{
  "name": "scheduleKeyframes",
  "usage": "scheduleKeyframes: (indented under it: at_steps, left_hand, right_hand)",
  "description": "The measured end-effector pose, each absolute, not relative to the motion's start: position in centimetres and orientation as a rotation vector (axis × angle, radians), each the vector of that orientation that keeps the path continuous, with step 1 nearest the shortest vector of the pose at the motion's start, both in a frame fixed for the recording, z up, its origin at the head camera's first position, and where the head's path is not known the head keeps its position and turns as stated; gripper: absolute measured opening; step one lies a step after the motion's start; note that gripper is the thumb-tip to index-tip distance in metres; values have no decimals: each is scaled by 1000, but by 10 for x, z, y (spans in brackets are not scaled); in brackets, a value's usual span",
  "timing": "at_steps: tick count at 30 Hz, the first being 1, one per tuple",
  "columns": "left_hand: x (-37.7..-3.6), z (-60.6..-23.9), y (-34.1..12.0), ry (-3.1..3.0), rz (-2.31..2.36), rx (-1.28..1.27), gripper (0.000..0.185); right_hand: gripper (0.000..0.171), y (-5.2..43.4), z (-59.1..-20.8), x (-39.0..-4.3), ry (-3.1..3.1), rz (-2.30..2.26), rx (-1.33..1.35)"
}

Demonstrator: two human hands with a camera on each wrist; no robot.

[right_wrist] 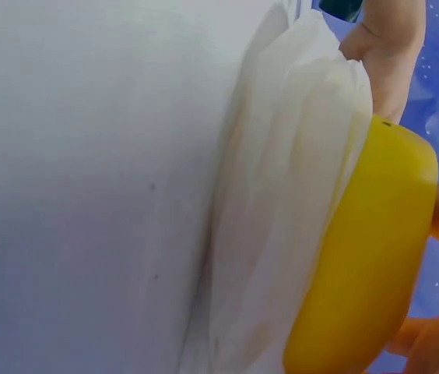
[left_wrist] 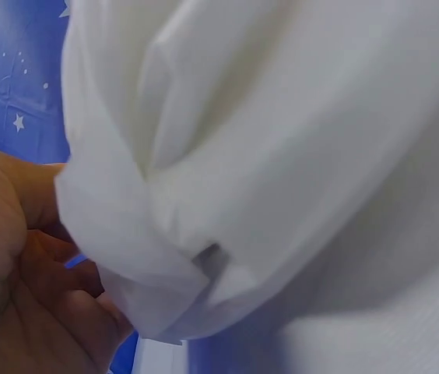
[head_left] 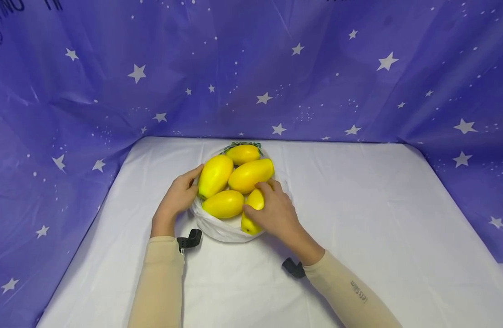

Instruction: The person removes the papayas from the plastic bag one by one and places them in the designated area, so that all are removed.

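Observation:
Several smooth yellow oblong fruits, perhaps mangoes, lie in an opened white plastic bag [head_left: 222, 231] on the table. My right hand [head_left: 277, 212] grips the front-right yellow fruit [head_left: 256, 200], thumb on its near left side and fingers across its far end. That same fruit [right_wrist: 371, 249] rests against the bag's side in the right wrist view. At the bag's left rim, my left hand [head_left: 179, 196] holds the white plastic, close beside the large left fruit [head_left: 216, 175]. Folds of the bag [left_wrist: 204, 156] hide part of the left fingers in the left wrist view.
A white cloth covers the table [head_left: 378, 218], stretching to both sides of the bag. Blue-purple sheeting with white stars [head_left: 276, 68] hangs behind and at the sides. Green print [head_left: 255, 146] shows at the bag's far rim. Each wrist carries a black camera mount [head_left: 190, 239].

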State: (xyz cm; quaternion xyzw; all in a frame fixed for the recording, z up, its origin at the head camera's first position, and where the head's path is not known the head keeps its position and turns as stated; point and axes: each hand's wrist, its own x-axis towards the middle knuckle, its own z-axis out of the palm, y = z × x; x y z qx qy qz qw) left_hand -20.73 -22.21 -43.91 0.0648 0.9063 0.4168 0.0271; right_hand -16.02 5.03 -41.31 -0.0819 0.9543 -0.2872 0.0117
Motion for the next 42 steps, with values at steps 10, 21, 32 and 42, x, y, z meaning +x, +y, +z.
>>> scheduleKeyframes:
  at_steps: [10, 21, 32, 42]
  left_hand:
    - [-208, -438, -222, 2782, 1286, 199, 54]
    - [-207, -438, -224, 2781, 1278, 196, 54]
    - [-205, -439, -225, 2772, 1289, 199, 57]
    - [-206, -441, -226, 2780, 1296, 194, 56]
  right_hand:
    - [62, 59, -415, -160, 2984, -1024, -314]
    - [62, 71, -408, -162, 2955, -1246, -450]
    - [57, 90, -406, -173, 2807, -1562, -512]
    - [54, 122, -404, -204, 2832, -1666, -522]
